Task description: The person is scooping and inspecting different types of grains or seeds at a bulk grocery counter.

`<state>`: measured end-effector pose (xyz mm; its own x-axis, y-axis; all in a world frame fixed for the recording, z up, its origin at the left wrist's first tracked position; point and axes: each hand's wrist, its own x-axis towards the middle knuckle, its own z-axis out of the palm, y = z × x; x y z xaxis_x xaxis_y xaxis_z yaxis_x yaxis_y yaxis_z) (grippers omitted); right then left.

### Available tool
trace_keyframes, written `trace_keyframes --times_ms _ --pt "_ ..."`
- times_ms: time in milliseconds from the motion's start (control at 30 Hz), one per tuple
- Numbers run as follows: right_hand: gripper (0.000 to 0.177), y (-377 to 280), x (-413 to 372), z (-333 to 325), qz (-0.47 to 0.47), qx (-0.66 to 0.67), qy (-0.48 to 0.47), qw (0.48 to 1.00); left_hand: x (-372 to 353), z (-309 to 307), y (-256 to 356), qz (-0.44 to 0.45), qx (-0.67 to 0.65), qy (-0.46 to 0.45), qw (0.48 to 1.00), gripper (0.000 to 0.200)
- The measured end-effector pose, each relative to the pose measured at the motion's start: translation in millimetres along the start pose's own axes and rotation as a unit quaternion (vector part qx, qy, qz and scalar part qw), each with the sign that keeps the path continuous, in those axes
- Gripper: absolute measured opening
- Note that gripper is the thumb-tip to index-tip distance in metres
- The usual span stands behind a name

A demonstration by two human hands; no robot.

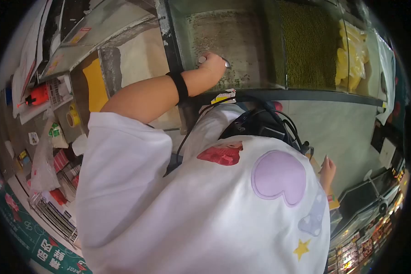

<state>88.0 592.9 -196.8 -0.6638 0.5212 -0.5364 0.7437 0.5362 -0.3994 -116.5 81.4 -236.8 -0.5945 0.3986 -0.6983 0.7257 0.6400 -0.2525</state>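
Observation:
My left hand [213, 66], with a black band [178, 86] on its wrist, reaches down into a glass-sided bin [270, 55]. Its fingers are closed around a silvery metal tool [227, 63]; a pale rounded end shows on the other side of the fist, and the rest is hidden. Small green bits [233, 75] lie scattered over the bin's floor around the hand. Off to the right, my right hand [327, 172] hangs beside the shirt, which partly covers it. Its visible fingers are loosely extended, and nothing shows in them.
A bin of small green beans [308, 45] adjoins on the right, then yellow packets [352, 57]. Left of the worked bin is one with pale contents [144, 59]. A black bag with cables [255, 124] hangs at my waist. Shelves with tape [72, 116] stand left.

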Motion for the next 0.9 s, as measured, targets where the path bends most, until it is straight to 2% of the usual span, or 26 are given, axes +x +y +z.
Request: trace_keyframes --times_ms 33,100,133,167,233,267,333,367,433,467,500,567,633,700,767,800,833,900 --pt "0.031 10 -6 3 0.007 -0.001 0.0 1.0 2 0 -2 0.007 0.001 -0.002 1.0 0.018" --pt "0.029 30 -16 6 0.041 0.004 0.003 0.999 14 3 -5 -0.004 -0.02 0.134 0.991 0.021" --pt "0.029 31 -25 10 0.049 0.003 0.002 0.999 24 6 -6 -0.041 -0.02 0.185 0.982 0.032" --pt "0.029 27 -32 14 0.037 0.002 0.006 0.999 34 6 -10 -0.036 -0.019 0.185 0.982 0.032" --pt "0.029 32 -39 19 0.029 0.0 0.011 1.0 52 8 -16 -0.075 0.123 0.309 0.94 0.048" --pt "0.028 41 -38 20 0.033 -0.009 -0.004 0.999 60 9 -18 -0.071 0.122 0.308 0.941 0.048" --pt "0.028 61 -37 20 0.042 -0.019 -0.019 0.999 70 12 -18 -0.026 0.197 0.339 0.92 0.063" --pt "0.027 69 -35 19 0.04 0.0 -0.04 0.998 68 16 -15 -0.023 0.196 0.337 0.92 0.063" --pt "0.027 76 -38 19 0.041 0.02 -0.062 0.997 60 23 -10 0.061 0.129 0.342 0.929 0.067" --pt "0.027 71 -40 21 0.048 0.025 -0.05 0.997 48 23 -7 0.107 0.081 0.285 0.949 0.065" --pt "0.027 69 -42 21 0.055 0.029 -0.038 0.997 37 25 -5 0.109 0.081 0.284 0.949 0.065" --pt "0.027 77 -38 24 0.053 0.026 -0.033 0.998 19 33 -4 0.182 0.021 0.239 0.954 0.058" --pt "0.027 79 -34 26 0.051 0.023 -0.028 0.998 4 34 -9 0.172 0.001 0.205 0.963 0.06" --pt "0.026 73 -35 28 0.094 0.045 -0.027 0.994 -7 32 -17 0.162 -0.02 0.169 0.972 0.062" --pt "0.025 82 -23 24 0.084 0.044 -0.054 0.994 -15 21 -28 0.176 0.001 0.072 0.982 0.059" --pt "0.025 86 -18 23 0.076 0.042 -0.08 0.993 -19 22 -37 0.159 -0.039 0.106 0.981 0.051" --pt "0.025 83 -15 23 0.075 0.043 -0.082 0.993 -20 19 -46 0.158 -0.039 0.104 0.981 0.051" --pt "0.023 72 -10 21 0.068 0.044 -0.074 0.994 -17 12 -67 0.104 -0.045 0.074 0.991 0.038"
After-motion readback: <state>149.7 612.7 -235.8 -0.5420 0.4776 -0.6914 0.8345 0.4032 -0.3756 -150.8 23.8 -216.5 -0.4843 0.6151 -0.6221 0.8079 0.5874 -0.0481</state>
